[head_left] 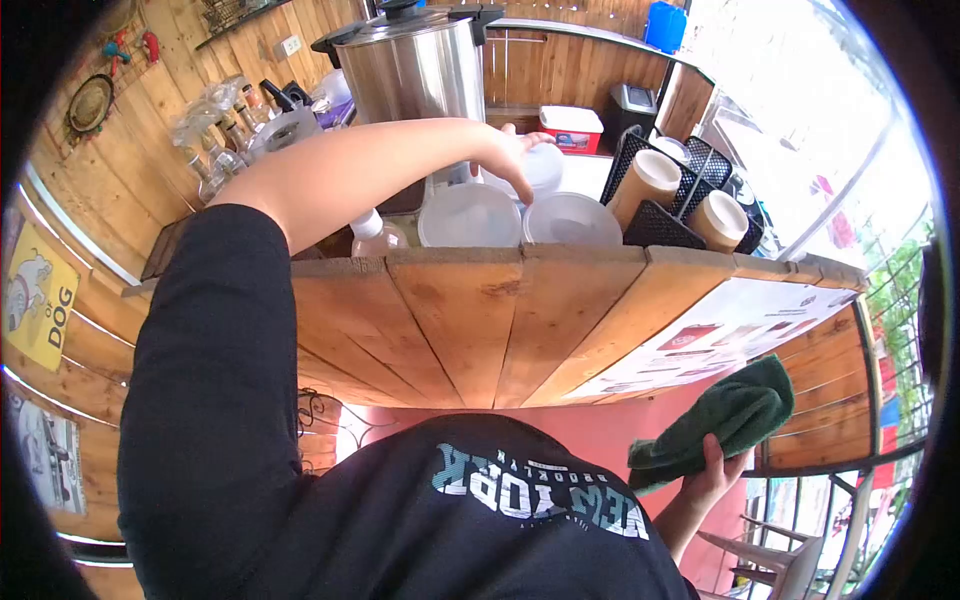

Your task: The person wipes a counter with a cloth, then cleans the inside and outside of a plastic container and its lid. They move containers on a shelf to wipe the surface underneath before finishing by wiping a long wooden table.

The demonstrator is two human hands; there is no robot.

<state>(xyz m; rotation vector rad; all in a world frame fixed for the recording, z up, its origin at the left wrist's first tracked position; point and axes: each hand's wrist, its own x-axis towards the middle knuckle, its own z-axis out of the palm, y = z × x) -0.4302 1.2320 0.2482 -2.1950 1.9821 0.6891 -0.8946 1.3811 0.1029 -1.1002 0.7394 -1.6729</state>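
Note:
My left hand (510, 160) reaches over the wooden counter (460, 310), its fingers and thumb spread round the rim of a translucent round plastic tub (543, 172). Just in front of that tub stand two more round tubs with pale lids, the left lidded tub (470, 215) and the right lidded tub (572, 220). Down at my right side, on my side of the counter, my right hand (715, 472) is closed on a bunched dark green towel (725, 420).
A large steel pot (410, 75) stands behind my left forearm, with bottles (225, 145) farther left. A black mesh organizer (690, 185) holds stacked paper cups (650, 180) at the right. A red-and-white box (571, 130) sits behind. A wooden chair (775, 560) is low right.

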